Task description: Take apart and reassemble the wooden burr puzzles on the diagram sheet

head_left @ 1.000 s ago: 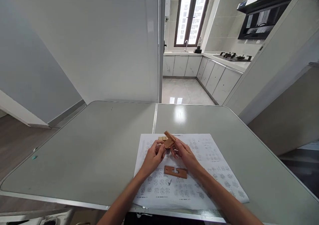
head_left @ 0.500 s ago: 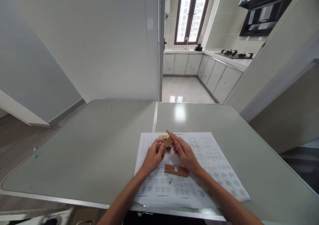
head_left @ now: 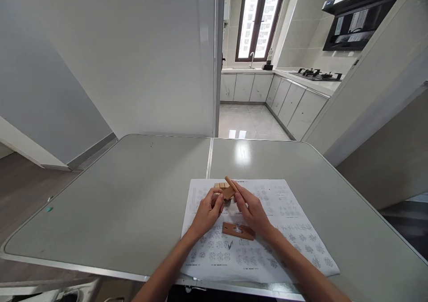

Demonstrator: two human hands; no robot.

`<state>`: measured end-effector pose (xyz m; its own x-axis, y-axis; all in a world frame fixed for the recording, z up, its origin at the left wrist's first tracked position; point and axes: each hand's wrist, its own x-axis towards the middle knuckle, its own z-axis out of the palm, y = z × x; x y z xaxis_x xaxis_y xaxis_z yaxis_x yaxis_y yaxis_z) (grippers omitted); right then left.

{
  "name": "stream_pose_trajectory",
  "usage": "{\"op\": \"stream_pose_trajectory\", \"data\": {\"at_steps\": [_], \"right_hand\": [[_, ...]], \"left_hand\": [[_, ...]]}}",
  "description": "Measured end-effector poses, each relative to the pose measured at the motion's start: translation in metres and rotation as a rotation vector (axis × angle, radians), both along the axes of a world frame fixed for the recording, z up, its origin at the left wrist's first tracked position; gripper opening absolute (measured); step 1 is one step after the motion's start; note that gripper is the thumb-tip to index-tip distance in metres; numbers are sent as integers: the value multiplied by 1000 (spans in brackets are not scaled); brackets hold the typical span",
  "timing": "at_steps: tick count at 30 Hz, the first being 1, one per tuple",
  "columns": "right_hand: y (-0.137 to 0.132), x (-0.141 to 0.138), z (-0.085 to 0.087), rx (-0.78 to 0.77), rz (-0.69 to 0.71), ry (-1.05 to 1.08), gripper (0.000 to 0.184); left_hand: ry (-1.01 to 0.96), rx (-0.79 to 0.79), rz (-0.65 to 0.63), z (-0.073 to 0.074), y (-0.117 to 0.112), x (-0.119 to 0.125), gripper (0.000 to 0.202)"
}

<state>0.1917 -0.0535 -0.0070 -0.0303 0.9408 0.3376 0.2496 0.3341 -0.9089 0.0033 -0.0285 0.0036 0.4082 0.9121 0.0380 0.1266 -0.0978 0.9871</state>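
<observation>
My left hand point(head_left: 210, 209) has its fingers closed on the left edge of a flat wooden piece point(head_left: 228, 193), held just above the sheet. My right hand point(head_left: 251, 207) pinches a narrow wooden piece point(head_left: 230, 182), which slants up to the left across the flat one. Whether the two pieces are joined I cannot tell. Right behind them, partly hidden, are several pale wooden blocks point(head_left: 220, 185). A reddish-brown wooden plate point(head_left: 238, 231) with a cut-out in its middle lies on the paper between my forearms.
A large printed sheet point(head_left: 287, 239) with rows of small diagrams lies under my hands on the grey table point(head_left: 127, 204). A small green bit point(head_left: 49, 209) rests near the table's left edge. Beyond the table are a white partition point(head_left: 150, 61) and a kitchen.
The view has shifted slightly. My hands keep their grip, and the narrow wooden piece has tilted a little over the flat one. The plate on the sheet has not moved.
</observation>
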Motion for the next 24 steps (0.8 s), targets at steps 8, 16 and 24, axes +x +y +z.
{"op": "stream_pose_trajectory", "data": {"at_steps": [8, 16, 24], "right_hand": [[1, 0, -3, 61, -11, -67, 48], [0, 0, -1, 87, 0, -120, 48], [3, 1, -10, 164, -7, -213, 48]], "left_hand": [[3, 1, -7, 0, 0, 0, 33], [30, 24, 0, 0, -1, 0, 34], [84, 82, 19, 2, -1, 0, 36]]}}
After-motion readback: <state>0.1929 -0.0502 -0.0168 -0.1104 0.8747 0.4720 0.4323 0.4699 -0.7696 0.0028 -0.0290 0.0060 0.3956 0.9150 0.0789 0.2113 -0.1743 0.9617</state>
